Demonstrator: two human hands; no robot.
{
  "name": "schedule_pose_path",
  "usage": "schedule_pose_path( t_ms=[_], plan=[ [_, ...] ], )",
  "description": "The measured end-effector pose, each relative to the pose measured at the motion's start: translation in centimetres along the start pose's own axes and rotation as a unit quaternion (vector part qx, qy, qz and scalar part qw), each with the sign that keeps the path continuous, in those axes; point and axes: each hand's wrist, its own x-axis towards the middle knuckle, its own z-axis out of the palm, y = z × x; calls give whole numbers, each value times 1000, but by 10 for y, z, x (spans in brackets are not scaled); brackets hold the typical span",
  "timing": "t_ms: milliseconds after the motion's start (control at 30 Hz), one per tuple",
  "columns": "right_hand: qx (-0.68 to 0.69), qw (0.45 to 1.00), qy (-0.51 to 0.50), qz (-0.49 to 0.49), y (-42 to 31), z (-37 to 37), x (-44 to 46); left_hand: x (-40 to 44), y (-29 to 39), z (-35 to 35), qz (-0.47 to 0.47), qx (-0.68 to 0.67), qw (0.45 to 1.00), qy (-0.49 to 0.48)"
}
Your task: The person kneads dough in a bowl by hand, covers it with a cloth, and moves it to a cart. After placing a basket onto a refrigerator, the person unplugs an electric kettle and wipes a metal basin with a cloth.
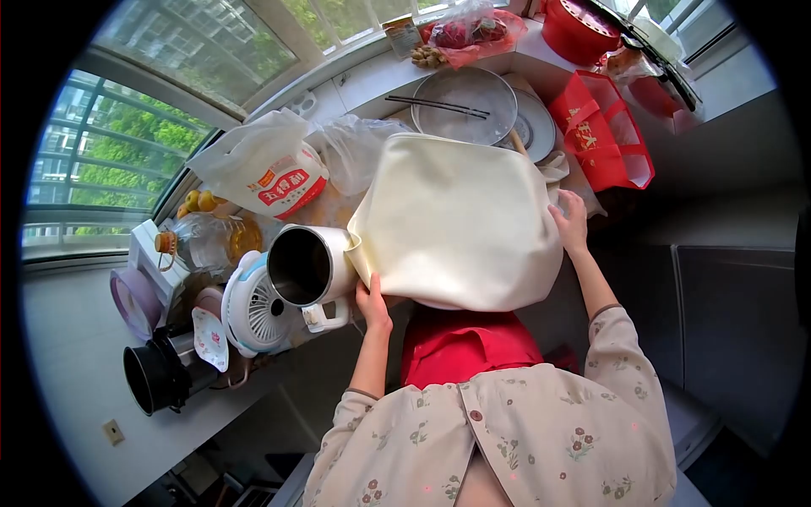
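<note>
Fan of white plastic with a round, blue-edged grille [258, 306] stands just left of the open, cylindrical white jug with a dark metallic inside [302, 266]. Jug and sheet look close enough to touch, so any pull leftward calls for care: a snag could tip it. The bare left hand [372, 306] appears clamped on the lower left edge of the smooth, pliable, cream-coloured sheet [465, 220], which spreads in front of the body between both hands. Even tension from both sides should handle it best, with slack let out slowly. Behind it, the dark, slender chopsticks [448, 108] lie across a round, shallow pan [465, 84]; low, short movements would spare them. The right hand [571, 221] curls at the sheet's right edge; whether its fingers grip, I cannot tell. Farther right stands a glossy red paper bag [587, 139], another thing to clear.
</note>
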Motion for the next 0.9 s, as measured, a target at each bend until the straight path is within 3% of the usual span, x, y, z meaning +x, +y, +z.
schedule_pose_path(
  t_ms=[33, 200, 300, 367, 400, 467, 500, 533, 700, 900],
  plan=[
    [-80, 984, -27, -158, -14, -2, 8, 1, -1, 0, -9, -27, 1000, 1],
    [21, 976, -63, -205, -87, 52, 51, -3, 9, -1, -10, 14, 1000, 10],
    [-28, 969, -36, -244, -109, 74, 68, -3, 7, 4, -4, 17, 999, 39],
    [-189, 955, -47, -222, -130, 73, 71, -5, 6, 4, 0, 3, 998, 59],
    [-193, 942, 2, -276, -127, 77, 76, -8, 10, 6, 6, 7, 998, 63],
    [-152, 943, -52, -293, -123, 77, 83, -12, 13, 5, 20, 2, 998, 65],
    [-113, 943, -100, -298, -123, 76, 84, -16, 13, 2, 17, -2, 997, 70],
    [-44, 967, -121, -221, -123, 76, 82, -21, 14, 1, 12, 0, 998, 68],
    [-54, 975, -136, -170, -136, 65, 97, -42, 6, -3, -18, 13, 997, 72],
    [-70, 972, -147, -171, -127, 83, 115, -47, -5, -5, -118, -155, 976, -98]
  ],
)
